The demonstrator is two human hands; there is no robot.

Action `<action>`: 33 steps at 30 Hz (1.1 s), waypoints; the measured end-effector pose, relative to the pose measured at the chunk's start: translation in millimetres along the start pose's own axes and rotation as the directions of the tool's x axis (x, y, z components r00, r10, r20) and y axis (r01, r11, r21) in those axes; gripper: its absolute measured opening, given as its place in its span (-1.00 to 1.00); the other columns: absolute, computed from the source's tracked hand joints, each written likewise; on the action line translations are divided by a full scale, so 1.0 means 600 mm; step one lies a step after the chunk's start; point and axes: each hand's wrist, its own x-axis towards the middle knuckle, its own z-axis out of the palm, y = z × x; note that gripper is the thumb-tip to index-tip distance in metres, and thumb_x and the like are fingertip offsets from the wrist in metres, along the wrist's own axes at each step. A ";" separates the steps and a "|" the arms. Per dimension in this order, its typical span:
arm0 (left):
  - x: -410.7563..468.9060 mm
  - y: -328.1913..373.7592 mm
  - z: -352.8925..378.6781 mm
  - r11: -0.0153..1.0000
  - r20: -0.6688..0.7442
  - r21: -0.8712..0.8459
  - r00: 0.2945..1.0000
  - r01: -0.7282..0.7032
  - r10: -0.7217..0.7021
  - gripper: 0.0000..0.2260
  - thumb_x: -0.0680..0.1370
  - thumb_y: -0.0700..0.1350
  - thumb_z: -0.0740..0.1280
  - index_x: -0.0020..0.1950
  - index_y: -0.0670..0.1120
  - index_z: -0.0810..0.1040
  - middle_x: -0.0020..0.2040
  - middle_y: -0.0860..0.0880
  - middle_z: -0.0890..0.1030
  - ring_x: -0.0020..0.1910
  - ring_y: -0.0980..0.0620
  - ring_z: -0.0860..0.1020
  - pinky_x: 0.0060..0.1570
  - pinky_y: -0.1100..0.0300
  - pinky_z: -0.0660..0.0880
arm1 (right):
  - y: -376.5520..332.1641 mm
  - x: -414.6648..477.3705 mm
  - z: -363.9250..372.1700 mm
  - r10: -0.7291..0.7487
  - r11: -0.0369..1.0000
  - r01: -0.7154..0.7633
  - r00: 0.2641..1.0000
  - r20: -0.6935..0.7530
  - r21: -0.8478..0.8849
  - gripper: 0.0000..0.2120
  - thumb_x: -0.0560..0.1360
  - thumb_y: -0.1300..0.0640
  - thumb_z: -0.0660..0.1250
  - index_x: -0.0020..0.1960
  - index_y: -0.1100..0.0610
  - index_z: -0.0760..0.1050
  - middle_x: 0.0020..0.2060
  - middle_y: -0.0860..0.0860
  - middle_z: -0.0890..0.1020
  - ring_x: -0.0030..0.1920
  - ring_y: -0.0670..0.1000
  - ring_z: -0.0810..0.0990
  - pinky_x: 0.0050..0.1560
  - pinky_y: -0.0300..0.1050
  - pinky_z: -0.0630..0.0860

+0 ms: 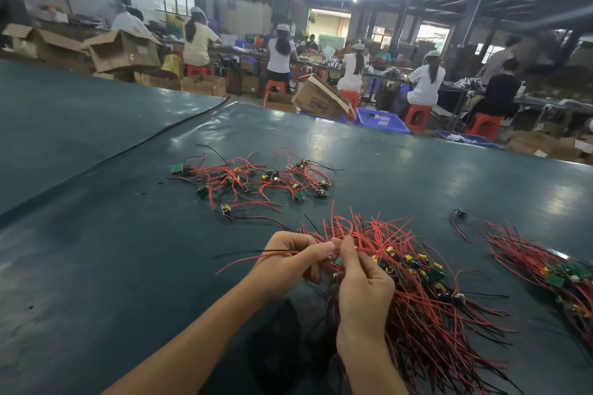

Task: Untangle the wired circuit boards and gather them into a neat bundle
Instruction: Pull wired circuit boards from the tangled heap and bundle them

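A big bundle of small circuit boards with red and black wires point(426, 292) lies on the dark green table point(96, 266) in front of me. My right hand point(362, 285) grips the bundle near its boards, fingers curled round the wires. My left hand point(288, 260) pinches a few red and black wires at the bundle's left side; their ends stick out leftward. A loose tangle of wired boards point(256, 179) is spread farther back on the table. Another gathered bundle point(552, 269) lies at the right.
A single stray wire piece point(459, 218) lies between the two bundles. Beyond the table's far edge stand blue crates point(382, 120), cardboard boxes point(317, 99) and several seated workers at benches.
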 end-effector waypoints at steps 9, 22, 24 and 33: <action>0.006 0.015 -0.025 0.992 -0.141 -0.129 0.989 0.014 -0.032 -0.69 0.36 0.04 0.47 -0.54 -0.04 0.54 -0.51 0.02 0.50 -0.38 -0.04 0.48 -0.39 0.28 0.44 | -0.023 0.021 -0.028 -0.040 0.984 0.059 0.992 -0.118 0.166 -0.76 0.59 0.10 0.32 -0.19 0.11 0.68 -0.54 -0.15 0.49 -0.60 -0.17 0.16 -0.59 -0.32 0.15; 0.020 0.012 -0.038 0.808 -0.257 -0.563 0.893 0.171 -0.368 -0.65 0.44 0.25 0.29 -0.17 -0.04 0.54 -0.34 0.03 0.57 -0.45 0.12 0.48 -0.50 0.29 0.42 | 0.002 0.008 -0.016 -0.440 0.866 0.483 0.859 0.262 -0.131 -0.75 0.41 0.25 0.48 0.04 0.00 0.65 -0.32 -0.05 0.52 -0.47 -0.16 0.32 -0.44 -0.39 0.30; 0.019 0.009 -0.042 0.771 -0.226 -0.610 0.892 0.184 -0.392 -0.64 0.49 0.27 0.24 -0.24 -0.01 0.51 -0.35 0.04 0.54 -0.45 0.12 0.47 -0.48 0.29 0.42 | 0.006 0.010 -0.019 -0.383 0.872 0.458 0.858 0.342 -0.174 -0.67 0.42 0.33 0.49 0.11 0.04 0.63 -0.27 0.02 0.55 -0.45 -0.15 0.34 -0.42 -0.39 0.33; 0.011 0.006 -0.034 0.795 0.235 -0.417 0.897 0.441 -0.375 -0.61 0.43 0.24 0.31 -0.46 0.01 0.39 -0.41 0.03 0.44 -0.37 0.05 0.48 -0.22 0.17 0.41 | 0.007 0.013 -0.013 -0.034 0.975 0.103 0.944 0.327 -0.197 -0.71 0.56 0.03 0.31 -0.25 0.06 0.72 -0.31 0.20 0.68 -0.23 0.10 0.65 -0.09 -0.01 0.58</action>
